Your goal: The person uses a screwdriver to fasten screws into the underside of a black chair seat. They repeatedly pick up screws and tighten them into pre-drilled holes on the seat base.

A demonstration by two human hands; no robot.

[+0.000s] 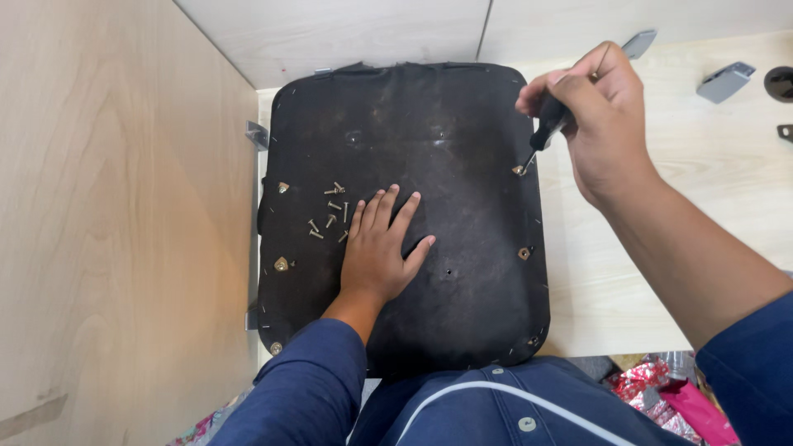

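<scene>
A pale wooden worktop (710, 206) spreads under and to the right of the right hand, its grain light and evenly lit. Beyond that hand, near the far right edge, lie a grey metal bracket (724, 81), a round black part (780, 83) and a small dark piece (785, 131). Behind both hands runs a whitish back panel (347, 29) with a thin vertical seam. Left of the left hand rises a tall plywood side panel (124, 215), warm in tone, with a brighter glow low down. Below the worktop's near edge, under the right forearm, crumpled red and silver foil wrappers (661, 392) lie on the floor.
</scene>
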